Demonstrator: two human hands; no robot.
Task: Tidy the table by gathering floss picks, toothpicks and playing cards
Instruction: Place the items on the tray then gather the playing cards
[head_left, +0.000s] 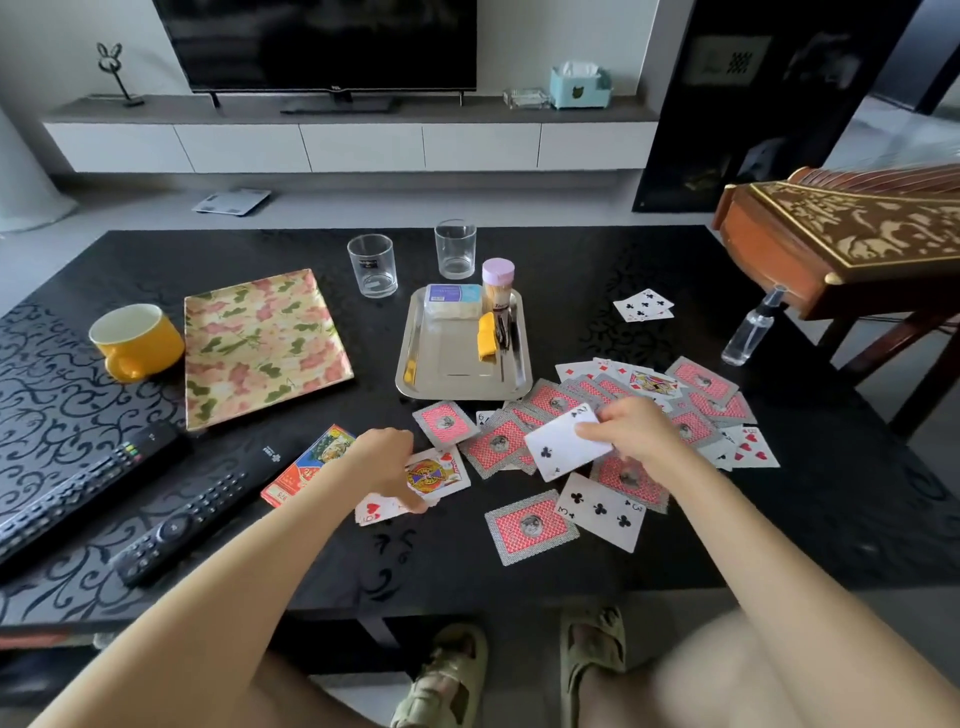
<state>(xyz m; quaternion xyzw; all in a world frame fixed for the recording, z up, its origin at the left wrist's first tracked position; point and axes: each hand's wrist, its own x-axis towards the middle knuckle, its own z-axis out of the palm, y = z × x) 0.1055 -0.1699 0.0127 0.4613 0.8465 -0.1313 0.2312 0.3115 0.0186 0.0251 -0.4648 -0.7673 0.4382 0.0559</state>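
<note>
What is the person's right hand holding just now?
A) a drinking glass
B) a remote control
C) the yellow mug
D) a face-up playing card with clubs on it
D: the right hand pinches a face-up clubs card, held over the scattered cards.

Both my bare arms are stretched forward. My left hand (387, 460) is palm down, fingers bent onto the cards (441, 475) (gripping or just touching, can't tell). My right hand (631, 431) pinches one card (563, 441), raised.
</note>
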